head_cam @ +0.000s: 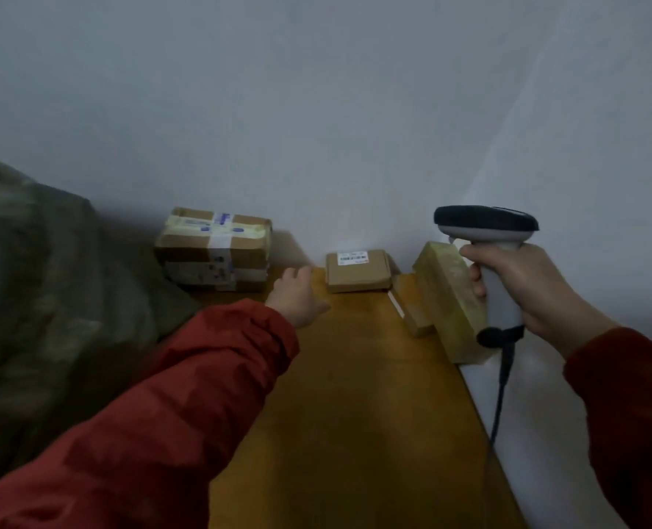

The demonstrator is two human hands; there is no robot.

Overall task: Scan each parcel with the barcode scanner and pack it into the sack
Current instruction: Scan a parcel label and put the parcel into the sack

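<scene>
A grey-green sack (38,299) is slumped left of the left hand (297,295), which is held open and empty above the table (355,414). A taped stack of parcels (213,250) is set just beyond that hand, against the wall. A long parcel (446,299) is leaned directly behind the right hand (527,288), by which the scanner (492,257) is gripped at its handle. A small labelled parcel (357,271) is seen between both hands.
</scene>
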